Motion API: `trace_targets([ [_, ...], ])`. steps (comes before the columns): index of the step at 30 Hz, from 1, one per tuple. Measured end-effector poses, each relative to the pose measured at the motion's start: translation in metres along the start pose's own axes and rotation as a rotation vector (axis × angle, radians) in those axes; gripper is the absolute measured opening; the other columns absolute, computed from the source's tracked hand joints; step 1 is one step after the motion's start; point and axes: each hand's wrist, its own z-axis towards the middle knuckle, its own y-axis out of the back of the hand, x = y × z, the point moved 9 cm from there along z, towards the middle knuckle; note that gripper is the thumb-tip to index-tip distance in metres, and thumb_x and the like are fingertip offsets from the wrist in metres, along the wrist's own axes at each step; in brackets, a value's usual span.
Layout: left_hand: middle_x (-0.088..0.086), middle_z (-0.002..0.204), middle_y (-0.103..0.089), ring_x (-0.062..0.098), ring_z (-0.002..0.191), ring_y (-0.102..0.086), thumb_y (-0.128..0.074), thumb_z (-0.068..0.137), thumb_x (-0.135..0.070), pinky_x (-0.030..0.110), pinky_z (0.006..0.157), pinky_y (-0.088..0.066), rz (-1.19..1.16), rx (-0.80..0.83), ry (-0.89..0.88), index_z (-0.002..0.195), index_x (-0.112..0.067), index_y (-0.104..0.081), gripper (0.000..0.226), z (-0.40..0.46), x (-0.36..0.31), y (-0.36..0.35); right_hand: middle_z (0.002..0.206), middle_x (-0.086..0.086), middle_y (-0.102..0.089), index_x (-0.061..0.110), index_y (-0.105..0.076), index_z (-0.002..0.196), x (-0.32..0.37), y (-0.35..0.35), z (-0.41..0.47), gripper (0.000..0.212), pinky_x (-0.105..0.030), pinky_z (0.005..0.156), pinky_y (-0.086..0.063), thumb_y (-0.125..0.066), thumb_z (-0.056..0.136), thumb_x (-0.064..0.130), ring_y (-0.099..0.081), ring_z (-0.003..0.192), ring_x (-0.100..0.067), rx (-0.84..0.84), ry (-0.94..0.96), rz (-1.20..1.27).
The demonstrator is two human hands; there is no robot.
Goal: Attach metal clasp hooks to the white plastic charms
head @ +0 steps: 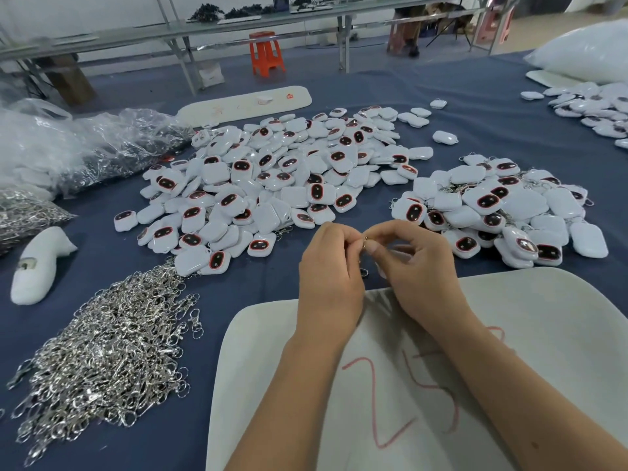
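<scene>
Just below the middle of the frame the left hand (328,266) and the right hand (413,263) meet fingertip to fingertip above the blue-covered bench (238,290). Both grips are closed in a pinch on a small metal clasp hook (365,242), of which only a ring between the thumbs and a bit of metal hanging below the fingers show. Something white sits inside the right hand's curled fingers, likely a charm, but too blurred and hidden to be sure. The hands hover over the far edge of a white board (509,334) marked with red handwriting, which fills the lower right of the frame. The big pile of white plastic charms (272,178), many showing a dark oval window ringed in red, spreads across the centre of the frame just beyond the hands. A second pile of charms (503,209) with metal hooks showing among them lies to the right of centre, near the right hand. The loose heap of silver clasp hooks (102,351) covers the lower left, well apart from both hands. Clear plastic bags (85,147) with more metal hooks sit at the upper left, and an orange stool (266,52) stands on the floor at the top.
</scene>
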Motion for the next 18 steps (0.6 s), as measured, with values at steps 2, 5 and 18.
trace_targets([
  [2, 0.001, 0.088, -0.063, 0.010, 0.075, -0.053, -0.058, 0.097, 0.000, 0.023, 0.067, -0.041, 0.064, 0.032, -0.004, 0.087, -0.010, -0.062, 0.014, 0.001, 0.003, 0.001, 0.086, 0.013, -0.071, 0.017, -0.078, 0.096, 0.013, 0.000, -0.001, 0.016, -0.023, 0.075, -0.053, -0.074, 0.093, 0.002, -0.066, 0.078, -0.007, -0.018, 0.136, -0.217],
  [5, -0.001, 0.087, -0.061, 0.011, 0.076, -0.054, -0.058, 0.096, 0.001, 0.025, 0.066, -0.042, 0.069, 0.064, -0.008, 0.085, -0.011, -0.062, 0.017, 0.000, 0.001, -0.002, 0.089, 0.010, -0.072, 0.014, -0.078, 0.093, 0.019, 0.004, -0.001, 0.014, -0.037, 0.079, -0.059, -0.076, 0.091, 0.000, -0.067, 0.087, -0.011, -0.038, 0.213, -0.318],
  [18, 0.000, 0.084, -0.061, 0.016, 0.072, -0.057, -0.047, 0.095, 0.002, 0.030, 0.063, -0.047, -0.009, 0.041, 0.029, 0.083, -0.011, -0.056, 0.020, -0.001, 0.003, -0.005, 0.086, 0.013, -0.070, 0.013, -0.075, 0.089, 0.025, 0.004, -0.004, 0.013, -0.022, 0.076, -0.051, -0.073, 0.092, 0.000, -0.066, 0.083, -0.008, -0.075, 0.228, -0.252],
])
